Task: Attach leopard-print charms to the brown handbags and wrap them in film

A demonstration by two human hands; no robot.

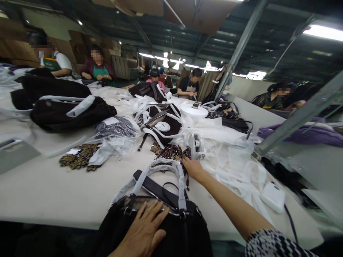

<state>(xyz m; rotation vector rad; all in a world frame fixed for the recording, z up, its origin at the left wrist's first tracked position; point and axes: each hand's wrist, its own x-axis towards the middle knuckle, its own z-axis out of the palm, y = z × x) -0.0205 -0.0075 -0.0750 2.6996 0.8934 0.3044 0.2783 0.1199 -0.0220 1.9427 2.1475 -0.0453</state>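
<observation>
A black handbag (171,228) stands at the table's near edge, its top zip partly visible. Its two handles (181,185) are wrapped in white padding. My left hand (147,225) lies flat on the bag's upper front, fingers stretched and apart. Beyond the bag, my right hand (192,167) reaches into a pile of dark red-brown braided and patterned pieces (171,152). Its fingers are closed at the pile's right side; what they pinch is hidden. A dark strand dangles just below that hand. Between the handles lie a black strap (155,187) and a thin black loop.
More patterned pieces (77,157) and a clear plastic bag (118,130) lie left. Wrapped dark bags (72,110) fill the far left. White strips (230,178) and a white device (273,196) lie right. A metal post (292,125) slants beside the table. Several people work beyond.
</observation>
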